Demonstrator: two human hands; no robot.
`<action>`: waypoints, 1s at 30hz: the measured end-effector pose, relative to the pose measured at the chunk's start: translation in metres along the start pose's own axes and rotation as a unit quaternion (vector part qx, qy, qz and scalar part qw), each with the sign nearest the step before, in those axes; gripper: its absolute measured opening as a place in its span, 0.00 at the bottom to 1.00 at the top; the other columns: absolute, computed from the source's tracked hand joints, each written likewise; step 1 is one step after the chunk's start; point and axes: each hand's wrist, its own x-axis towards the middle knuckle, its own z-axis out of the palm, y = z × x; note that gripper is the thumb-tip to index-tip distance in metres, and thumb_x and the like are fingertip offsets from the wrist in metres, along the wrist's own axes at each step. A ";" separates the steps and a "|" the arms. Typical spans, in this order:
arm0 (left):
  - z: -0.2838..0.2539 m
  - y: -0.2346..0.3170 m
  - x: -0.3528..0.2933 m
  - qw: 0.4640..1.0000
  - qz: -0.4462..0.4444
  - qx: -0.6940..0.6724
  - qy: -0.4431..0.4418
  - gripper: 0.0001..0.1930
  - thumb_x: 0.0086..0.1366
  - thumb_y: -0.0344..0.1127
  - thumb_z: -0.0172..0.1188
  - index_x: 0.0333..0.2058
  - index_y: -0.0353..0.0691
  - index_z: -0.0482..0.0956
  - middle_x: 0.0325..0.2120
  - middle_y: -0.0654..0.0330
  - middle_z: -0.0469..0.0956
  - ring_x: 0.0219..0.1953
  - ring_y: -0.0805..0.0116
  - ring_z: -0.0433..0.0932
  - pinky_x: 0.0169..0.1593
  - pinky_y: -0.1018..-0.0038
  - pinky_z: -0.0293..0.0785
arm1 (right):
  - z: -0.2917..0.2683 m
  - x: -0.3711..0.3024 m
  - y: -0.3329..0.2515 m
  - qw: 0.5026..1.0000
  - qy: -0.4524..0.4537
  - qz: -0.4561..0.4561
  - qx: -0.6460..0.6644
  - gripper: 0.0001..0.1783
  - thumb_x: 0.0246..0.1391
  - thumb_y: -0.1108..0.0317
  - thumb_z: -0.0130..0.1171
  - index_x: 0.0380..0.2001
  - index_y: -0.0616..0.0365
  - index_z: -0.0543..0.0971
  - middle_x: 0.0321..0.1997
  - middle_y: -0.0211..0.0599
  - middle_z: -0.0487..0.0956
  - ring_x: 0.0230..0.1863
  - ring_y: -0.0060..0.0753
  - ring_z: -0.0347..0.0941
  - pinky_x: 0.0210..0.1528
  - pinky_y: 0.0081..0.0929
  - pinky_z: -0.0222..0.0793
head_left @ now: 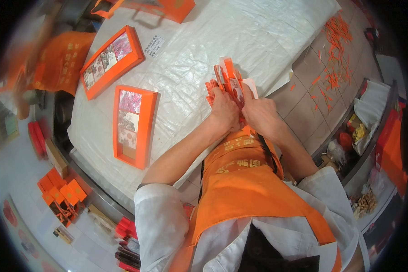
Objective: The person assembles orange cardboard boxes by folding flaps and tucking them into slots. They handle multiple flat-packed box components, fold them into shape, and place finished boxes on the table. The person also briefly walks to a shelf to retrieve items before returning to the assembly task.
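Close to the table edge in front of my apron, both hands are on a bunch of orange and white printed card pieces (229, 72). The fingers of my left hand (225, 109) are curled round its left side. My right hand (260, 111) grips the right side, next to a white flap; its fingertips are partly hidden. Whether the pieces are separate or one folded box, I cannot tell. To the left lie two orange frame-like boxes, a near one (143, 131) and a far one (134, 53), with small pictured panels inside.
White plastic sheeting (185, 59) covers the table. An orange carton (179, 9) stands at its far edge. Orange scraps (337, 41) litter the tiled floor at right. A blurred co-worker in an orange apron (63, 63) is at left. A crate of packets (349, 136) stands right.
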 end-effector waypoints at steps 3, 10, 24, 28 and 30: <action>-0.001 0.003 0.000 1.000 -0.011 -0.019 0.021 0.27 0.50 0.60 0.54 0.37 0.43 0.79 0.28 0.59 0.77 0.32 0.60 0.72 0.46 0.53 0.56 | 0.004 0.003 0.003 0.999 -0.046 0.013 -0.027 0.32 0.50 0.69 0.50 0.57 0.67 0.54 0.17 0.48 0.76 0.20 0.53 0.73 0.22 0.45 0.66; -0.009 0.010 0.005 0.999 0.019 -0.004 -0.038 0.26 0.49 0.63 0.56 0.34 0.45 0.79 0.28 0.62 0.76 0.34 0.64 0.72 0.43 0.58 0.56 | -0.001 0.004 0.012 0.998 0.005 -0.058 -0.014 0.28 0.51 0.68 0.49 0.56 0.61 0.57 0.19 0.45 0.76 0.22 0.50 0.74 0.24 0.43 0.67; -0.005 -0.005 -0.008 0.999 0.019 -0.019 -0.024 0.20 0.51 0.56 0.55 0.30 0.45 0.79 0.26 0.60 0.76 0.33 0.63 0.74 0.46 0.55 0.57 | 0.030 -0.012 0.005 0.966 0.112 -0.163 -0.167 0.29 0.36 0.64 0.62 0.46 0.60 0.73 0.22 0.27 0.77 0.40 0.30 0.71 0.52 0.45 0.62; 0.003 -0.010 -0.010 1.000 -0.001 -0.027 0.002 0.19 0.51 0.54 0.54 0.30 0.45 0.79 0.27 0.61 0.76 0.34 0.66 0.75 0.41 0.59 0.58 | 0.054 -0.008 0.010 0.949 0.221 -0.176 -0.144 0.27 0.35 0.64 0.62 0.45 0.59 0.74 0.21 0.28 0.77 0.44 0.30 0.69 0.63 0.55 0.44; 0.006 -0.011 -0.011 1.000 -0.001 -0.015 -0.011 0.18 0.50 0.53 0.54 0.29 0.45 0.79 0.27 0.61 0.77 0.33 0.66 0.75 0.39 0.61 0.58 | 0.058 -0.007 0.011 0.943 0.241 -0.183 -0.141 0.27 0.36 0.63 0.62 0.45 0.57 0.74 0.21 0.29 0.77 0.46 0.30 0.69 0.66 0.55 0.39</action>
